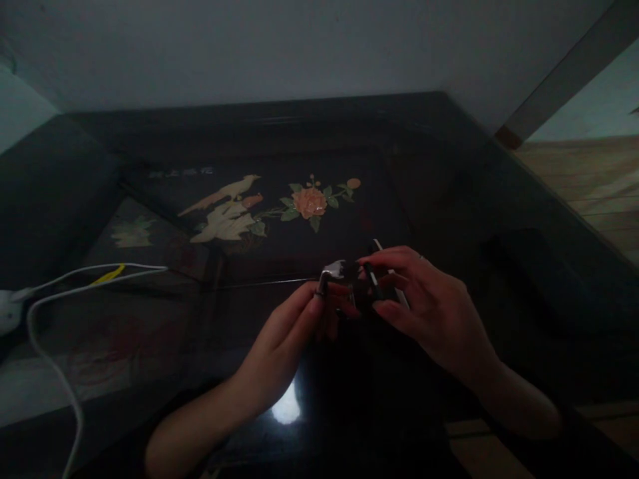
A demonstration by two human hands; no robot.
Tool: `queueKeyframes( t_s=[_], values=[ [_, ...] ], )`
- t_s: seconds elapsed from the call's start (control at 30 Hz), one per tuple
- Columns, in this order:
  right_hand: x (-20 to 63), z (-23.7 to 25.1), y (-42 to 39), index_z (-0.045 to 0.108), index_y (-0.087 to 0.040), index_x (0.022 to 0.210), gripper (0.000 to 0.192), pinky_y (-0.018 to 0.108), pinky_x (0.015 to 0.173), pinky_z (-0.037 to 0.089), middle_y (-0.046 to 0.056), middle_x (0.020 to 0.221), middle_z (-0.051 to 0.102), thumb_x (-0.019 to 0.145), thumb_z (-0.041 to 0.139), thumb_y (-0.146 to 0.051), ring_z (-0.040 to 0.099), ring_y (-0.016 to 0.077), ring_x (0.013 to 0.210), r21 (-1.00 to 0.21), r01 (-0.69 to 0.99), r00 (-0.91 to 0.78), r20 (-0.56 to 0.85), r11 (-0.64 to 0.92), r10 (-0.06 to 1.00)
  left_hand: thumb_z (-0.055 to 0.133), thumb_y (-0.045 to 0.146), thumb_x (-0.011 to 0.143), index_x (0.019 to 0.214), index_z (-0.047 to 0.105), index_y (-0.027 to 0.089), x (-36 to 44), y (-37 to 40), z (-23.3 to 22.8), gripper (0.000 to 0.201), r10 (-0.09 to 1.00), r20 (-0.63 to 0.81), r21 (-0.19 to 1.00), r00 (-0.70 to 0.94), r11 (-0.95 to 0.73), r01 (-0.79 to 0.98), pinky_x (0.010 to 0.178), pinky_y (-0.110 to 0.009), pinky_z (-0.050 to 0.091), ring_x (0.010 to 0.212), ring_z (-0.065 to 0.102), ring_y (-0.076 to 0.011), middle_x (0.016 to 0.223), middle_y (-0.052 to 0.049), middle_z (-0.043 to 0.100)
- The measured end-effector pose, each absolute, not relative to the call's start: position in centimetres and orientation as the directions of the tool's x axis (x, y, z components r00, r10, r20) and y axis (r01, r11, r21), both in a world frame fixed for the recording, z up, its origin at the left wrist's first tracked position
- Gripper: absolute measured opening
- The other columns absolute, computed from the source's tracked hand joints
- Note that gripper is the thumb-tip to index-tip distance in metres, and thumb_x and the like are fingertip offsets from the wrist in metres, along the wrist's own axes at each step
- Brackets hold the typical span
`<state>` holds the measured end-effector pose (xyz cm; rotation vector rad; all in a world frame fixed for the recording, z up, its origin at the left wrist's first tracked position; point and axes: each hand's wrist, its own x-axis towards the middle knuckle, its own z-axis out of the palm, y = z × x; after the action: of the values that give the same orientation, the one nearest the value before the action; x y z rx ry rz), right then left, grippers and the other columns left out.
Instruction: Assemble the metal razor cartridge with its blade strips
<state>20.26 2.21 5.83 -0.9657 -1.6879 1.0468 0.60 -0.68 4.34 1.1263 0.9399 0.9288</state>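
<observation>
1. Broad bare stretches of dark lacquered table (449,199) on every side of the hands; back edge against the wall, right edge beside wooden floor.
2. Left hand (294,332) pinched on a small silvery object (337,271); right hand (424,306) closed around its dark part, above table centre.
3. Two hands, one object, two white cables (74,276) far left.

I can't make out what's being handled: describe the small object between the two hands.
The small object is dark with a shiny silvery part at its left end and a pale strip at the right. It is held above the glossy dark table, pinched between the left hand fingertips and the right hand fingers. Dim light hides what it is.
</observation>
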Motion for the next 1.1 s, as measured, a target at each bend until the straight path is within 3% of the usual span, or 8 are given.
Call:
queueKeyframes(
  t_s=[0.13, 0.3, 0.53, 1.1],
  values=[
    [20.21, 5.80, 2.02, 0.066, -0.025, 0.111, 0.027, 0.024, 0.086, 0.056, 0.003, 0.109, 0.072, 0.085, 0.071, -0.029, 0.069, 0.0151, 0.098, -0.991, -0.116, -0.376, 0.106, 0.066, 0.921, 0.041, 0.035, 0.099, 0.097, 0.060, 0.018, 0.39, -1.14, 4.48, 0.025, 0.938, -0.111, 0.991, 0.328, 0.082, 0.102, 0.055, -0.020, 0.036, 0.059, 0.046, -0.0101, 0.070, 0.003, 0.055],
    [19.92, 5.40, 1.73, 0.066, -0.026, 0.112, 0.031, 0.024, 0.091, 0.054, 0.003, 0.112, 0.073, 0.083, 0.073, -0.034, 0.069, 0.0162, 0.105, -0.963, -0.268, -0.431, 0.087, -0.035, 0.898, 0.043, 0.031, 0.097, 0.102, 0.061, 0.019, 0.29, -1.45, 4.58, 0.022, 0.944, -0.040, 0.956, 0.329, -0.059, 0.287, 0.049, -0.018, 0.033, 0.053, 0.043, -0.0091, 0.064, 0.005, 0.052],
    [19.82, 5.74, 1.68, 0.066, -0.025, 0.111, 0.032, 0.028, 0.092, 0.055, 0.005, 0.110, 0.074, 0.082, 0.075, -0.034, 0.070, 0.0183, 0.104, -0.957, -0.289, -0.424, 0.098, -0.032, 0.900, 0.045, 0.025, 0.095, 0.101, 0.062, 0.018, 0.41, -1.50, 4.70, 0.019, 0.944, 0.025, 0.918, 0.329, -0.152, 0.365, 0.049, -0.017, 0.036, 0.054, 0.050, -0.0092, 0.072, 0.003, 0.064],
    [19.92, 5.83, 1.63, 0.069, -0.027, 0.112, 0.036, 0.021, 0.087, 0.056, 0.002, 0.106, 0.075, 0.077, 0.080, -0.024, 0.071, 0.0145, 0.098, -0.968, -0.246, -0.399, 0.064, -0.039, 0.915, 0.045, 0.024, 0.095, 0.103, 0.062, 0.018, 0.29, -1.45, 4.32, 0.020, 0.940, 0.045, 0.904, 0.338, -0.182, 0.386, 0.050, -0.017, 0.039, 0.054, 0.052, -0.0093, 0.074, 0.002, 0.066]
  ],
)
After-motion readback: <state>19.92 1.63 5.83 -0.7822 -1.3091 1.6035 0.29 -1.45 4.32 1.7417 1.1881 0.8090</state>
